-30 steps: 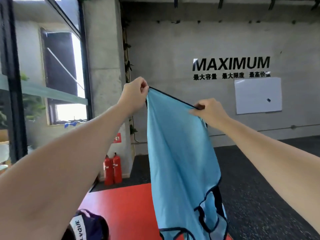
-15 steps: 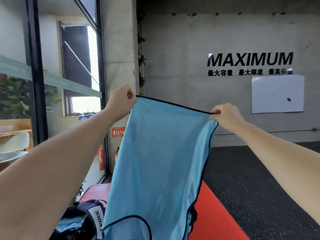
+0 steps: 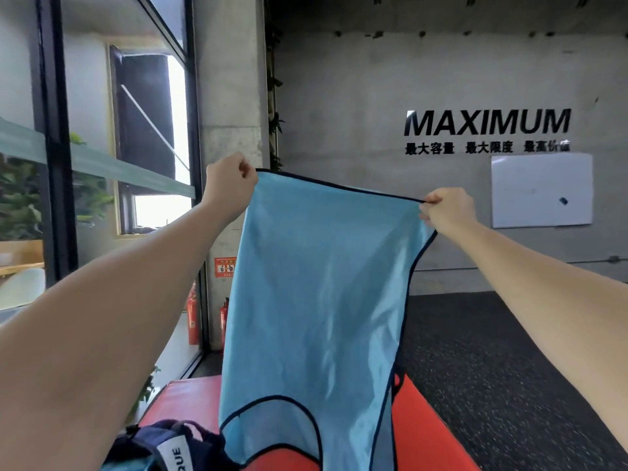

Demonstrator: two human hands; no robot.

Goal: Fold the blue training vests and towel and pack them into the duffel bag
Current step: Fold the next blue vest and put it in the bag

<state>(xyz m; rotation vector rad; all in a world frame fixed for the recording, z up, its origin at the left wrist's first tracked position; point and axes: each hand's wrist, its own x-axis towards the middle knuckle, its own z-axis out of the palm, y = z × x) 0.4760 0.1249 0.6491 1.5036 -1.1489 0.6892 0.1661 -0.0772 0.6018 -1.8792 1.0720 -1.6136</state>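
Two hands: both raised in front of the camera, arms stretched forward, each closed on the top edge of one blue vest [image 3: 316,300].
Left hand [image 3: 231,185]: fingers curled into a fist, pinching the vest's upper left corner at the dark trim.
Right hand [image 3: 447,209]: thumb and fingers pinching the upper right corner; the trim runs taut between the two grips.
Vest position: hanging upright in mid-air, spread flat and facing the camera, with a dark-edged curved opening visible near its lower end.
Vest lower edge: drops out of view at the bottom, so whether it touches anything below cannot be told.
Duffel bag [image 3: 163,447]: dark navy, at the bottom left, just beside the vest's lower left side; a white label with letters shows on it. A bit of light blue shows at its left edge, possibly more cloth.
Red mat [image 3: 421,423]: lies under the bag and behind the vest.
Floor [image 3: 492,351]: dark and speckled, right of the mat.
Far wall: concrete, with black lettering [image 3: 487,122] and a whiteboard [image 3: 540,190].
Fire extinguishers [image 3: 193,314]: red, standing by the pillar.
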